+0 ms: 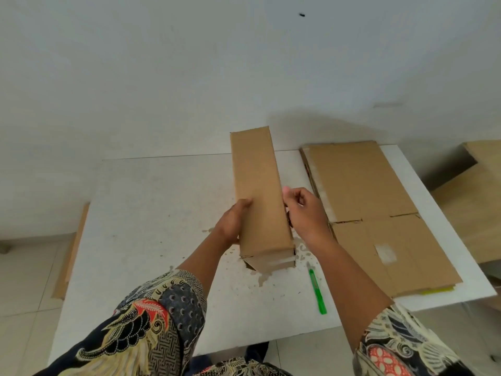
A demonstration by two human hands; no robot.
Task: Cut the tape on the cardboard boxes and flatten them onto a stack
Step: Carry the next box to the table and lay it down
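While the long cardboard box [260, 196] stands on its narrow side on the white table [151, 202], the two hands hold it between them. The left hand [233, 223] presses with its fingers against the box's left face. The right hand [303, 210] has curled fingers and pinches the box's right edge. To the right of the right hand lies the stack of flattened boxes [379, 213]. A green cutter [317, 293] lies under the right forearm, near the box's closer end.
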